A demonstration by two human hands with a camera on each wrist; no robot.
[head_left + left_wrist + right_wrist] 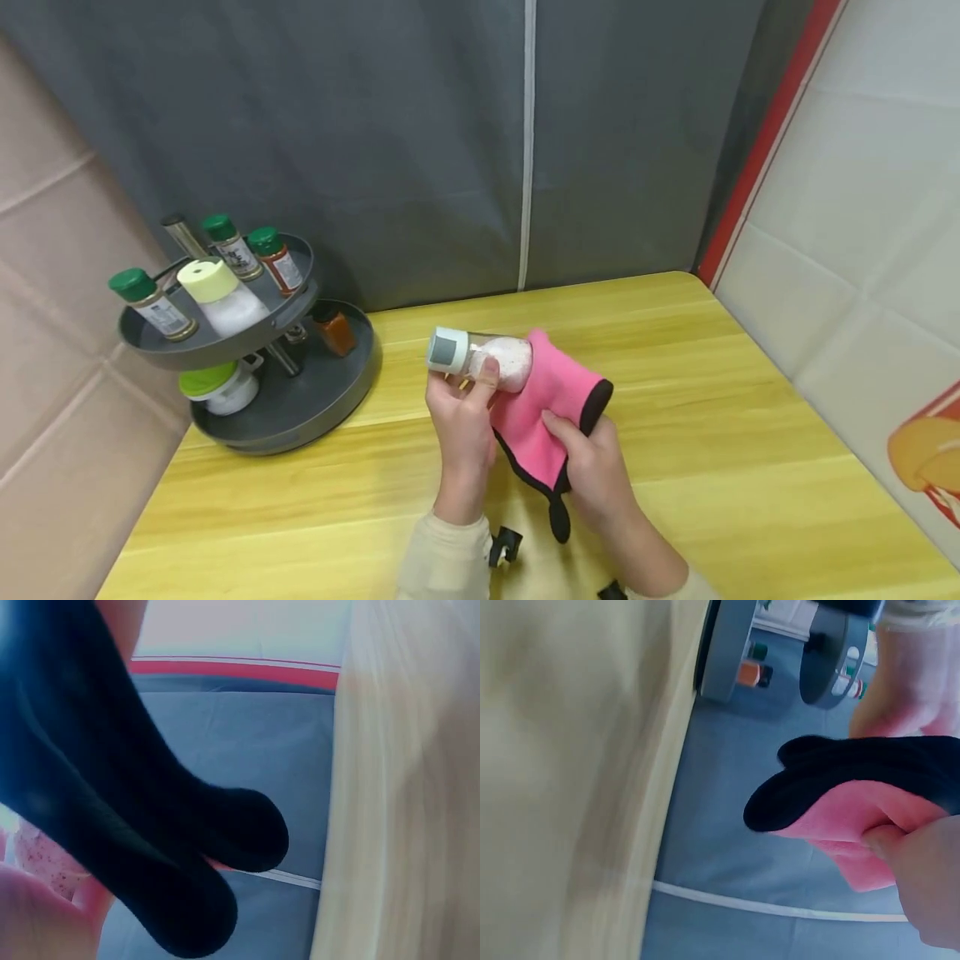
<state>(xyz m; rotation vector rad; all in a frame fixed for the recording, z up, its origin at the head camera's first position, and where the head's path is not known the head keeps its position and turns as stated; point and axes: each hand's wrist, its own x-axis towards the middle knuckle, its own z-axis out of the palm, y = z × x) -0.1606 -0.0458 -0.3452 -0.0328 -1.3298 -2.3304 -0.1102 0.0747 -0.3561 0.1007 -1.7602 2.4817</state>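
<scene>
My left hand (463, 421) grips a clear shaker bottle (506, 363) of white grains, tilted on its side with its pale cap to the left. A pink cloth with black edging (543, 400) lies against the bottle's base, and my right hand (596, 467) pinches it, thumb on top. In the left wrist view the cloth's black edging (112, 787) covers much of the scene, with a bit of the speckled bottle (46, 859) behind it. The right wrist view shows the right hand (930, 877) holding the folded pink cloth (847, 817).
A two-tier grey turntable rack (315, 417) stands at the left. Its upper tier holds several green-capped spice jars (277, 260) and a yellow-capped shaker (223, 296). Below sit a green-lidded pot (221, 387) and an orange jar (335, 332). A grey curtain (420, 150) hangs behind the wooden table (712, 400).
</scene>
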